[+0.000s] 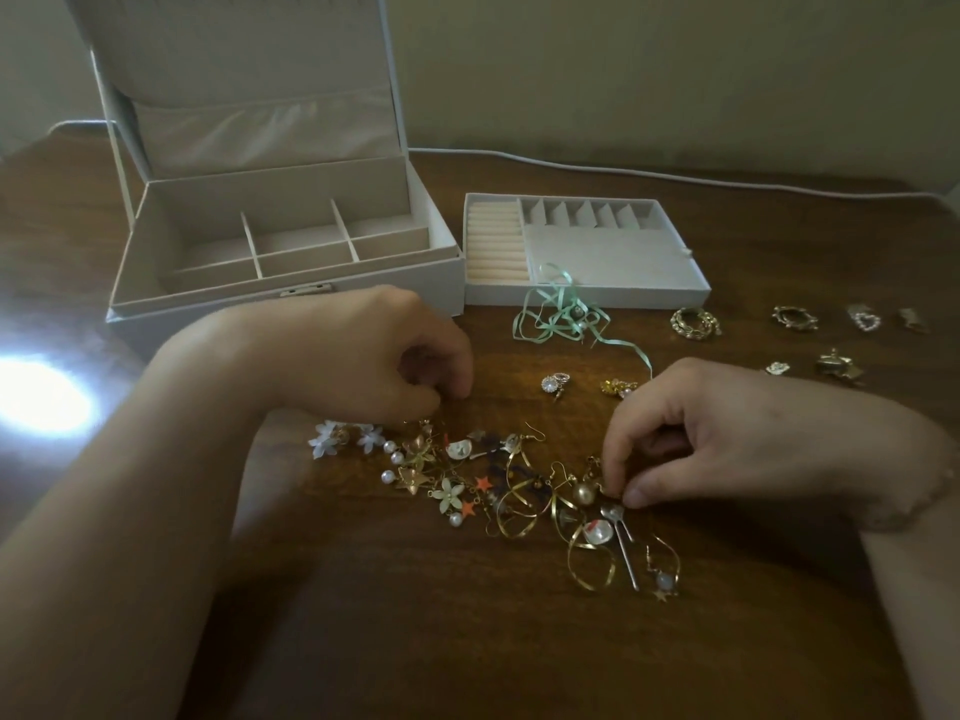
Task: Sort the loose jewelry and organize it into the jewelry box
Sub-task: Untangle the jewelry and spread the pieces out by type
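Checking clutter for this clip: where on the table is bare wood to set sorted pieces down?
Bare table lies nearest the camera, below the tangled earring pile, and at the far right behind the gold pieces. Crowded: between left hand and right hand, and by the green ribbon before the tray.
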Demonstrator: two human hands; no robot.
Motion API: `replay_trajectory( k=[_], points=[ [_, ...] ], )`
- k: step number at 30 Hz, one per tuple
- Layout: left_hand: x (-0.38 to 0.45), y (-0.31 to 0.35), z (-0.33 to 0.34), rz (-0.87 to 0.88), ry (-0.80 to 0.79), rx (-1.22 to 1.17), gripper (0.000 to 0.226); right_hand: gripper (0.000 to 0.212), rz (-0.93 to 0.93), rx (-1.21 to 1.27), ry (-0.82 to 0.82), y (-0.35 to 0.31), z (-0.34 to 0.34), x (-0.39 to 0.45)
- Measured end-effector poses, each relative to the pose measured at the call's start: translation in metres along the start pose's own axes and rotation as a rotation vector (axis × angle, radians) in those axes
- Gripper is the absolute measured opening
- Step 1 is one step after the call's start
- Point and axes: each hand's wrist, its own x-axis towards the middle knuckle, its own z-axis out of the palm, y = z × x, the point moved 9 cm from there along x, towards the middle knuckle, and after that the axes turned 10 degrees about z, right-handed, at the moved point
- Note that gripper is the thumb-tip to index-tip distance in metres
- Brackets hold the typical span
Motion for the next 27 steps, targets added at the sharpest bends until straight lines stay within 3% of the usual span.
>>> replay_trajectory(
  k=[3, 6, 11, 19, 27],
  points=[
    [0.005, 0.018, 0.004, 0.098, 0.001, -0.066, 0.016, 0.011, 0.032, -0.024, 0.003, 0.007, -0.004, -0.002],
    [0.009, 0.031, 0.013, 0.132, -0.051, -0.109, 0.026, 0.011, 0.059, -0.01, -0.025, 0.014, -0.006, -0.006],
    [0.013, 0.034, 0.026, 0.132, -0.12, -0.113, 0.031, 0.014, -0.031, 0.074, -0.017, -0.002, -0.009, -0.016],
    [0.01, 0.019, 0.019, 0.074, -0.085, -0.097, 0.022, 0.025, -0.07, -0.004, -0.018, -0.016, 0.006, -0.007],
    [0.001, -0.005, 0.007, -0.039, -0.061, -0.019, 0.014, 0.021, -0.028, -0.051, 0.025, -0.011, 0.001, -0.006]
  ],
)
